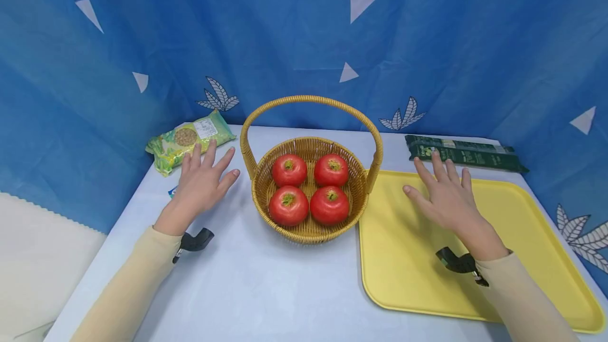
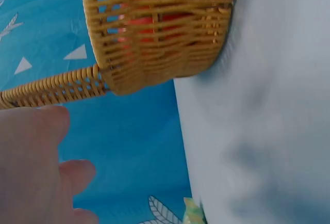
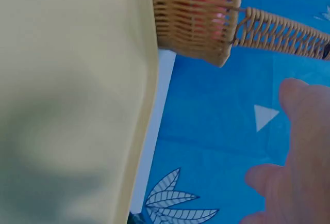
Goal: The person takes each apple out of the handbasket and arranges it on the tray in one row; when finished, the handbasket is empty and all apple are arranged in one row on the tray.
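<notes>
A round wicker basket (image 1: 311,236) with a tall arched handle stands in the middle of the table. Inside it lie several red apples (image 1: 331,206), stems facing up. To its left my left hand (image 1: 199,183) hovers with fingers spread, holding nothing, its fingertips overlapping a green and yellow food packet (image 1: 209,127) in the head view. My right hand (image 1: 448,199) is held over the yellow tray (image 1: 399,289), fingers spread and empty. The basket's side (image 2: 165,38) appears in the left wrist view, beyond the thumb.
Dark green long packets (image 1: 470,154) lie behind the tray at the back right. A small blue item (image 1: 172,191) shows partly behind the left hand. Blue patterned cloth (image 1: 294,41) hangs along the back and sides of the white table (image 1: 228,289).
</notes>
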### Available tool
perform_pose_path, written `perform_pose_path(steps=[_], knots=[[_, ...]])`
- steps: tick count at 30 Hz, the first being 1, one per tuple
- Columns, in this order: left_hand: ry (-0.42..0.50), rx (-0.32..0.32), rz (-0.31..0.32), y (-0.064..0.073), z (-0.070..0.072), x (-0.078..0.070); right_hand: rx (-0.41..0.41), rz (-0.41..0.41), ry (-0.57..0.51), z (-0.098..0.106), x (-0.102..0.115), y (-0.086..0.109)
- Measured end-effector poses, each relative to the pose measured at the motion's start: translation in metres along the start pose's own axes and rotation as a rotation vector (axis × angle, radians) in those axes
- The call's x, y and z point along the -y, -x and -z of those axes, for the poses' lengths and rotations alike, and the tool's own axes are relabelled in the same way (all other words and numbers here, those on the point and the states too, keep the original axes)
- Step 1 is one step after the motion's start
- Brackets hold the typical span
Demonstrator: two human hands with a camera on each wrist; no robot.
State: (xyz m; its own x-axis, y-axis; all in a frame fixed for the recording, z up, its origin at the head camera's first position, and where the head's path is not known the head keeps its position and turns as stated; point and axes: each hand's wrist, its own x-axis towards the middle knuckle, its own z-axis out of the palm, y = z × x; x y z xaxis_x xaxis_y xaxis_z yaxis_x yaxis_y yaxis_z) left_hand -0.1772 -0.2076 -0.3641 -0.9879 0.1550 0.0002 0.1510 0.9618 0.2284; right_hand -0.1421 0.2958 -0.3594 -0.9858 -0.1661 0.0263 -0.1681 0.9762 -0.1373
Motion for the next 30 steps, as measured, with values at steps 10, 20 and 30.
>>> perform_pose_path(steps=[10,20,30], knots=[[0.080,0.017,-0.063,0.007,-0.003,-0.009,-0.045,0.092,0.050,0.010,0.032,0.020],[0.322,0.084,-0.094,-0.001,-0.020,-0.016,-0.044,0.183,0.060,0.022,0.071,0.037],[0.702,0.135,-0.077,-0.008,-0.038,-0.028,-0.067,0.339,-0.035,0.022,0.104,0.034]])
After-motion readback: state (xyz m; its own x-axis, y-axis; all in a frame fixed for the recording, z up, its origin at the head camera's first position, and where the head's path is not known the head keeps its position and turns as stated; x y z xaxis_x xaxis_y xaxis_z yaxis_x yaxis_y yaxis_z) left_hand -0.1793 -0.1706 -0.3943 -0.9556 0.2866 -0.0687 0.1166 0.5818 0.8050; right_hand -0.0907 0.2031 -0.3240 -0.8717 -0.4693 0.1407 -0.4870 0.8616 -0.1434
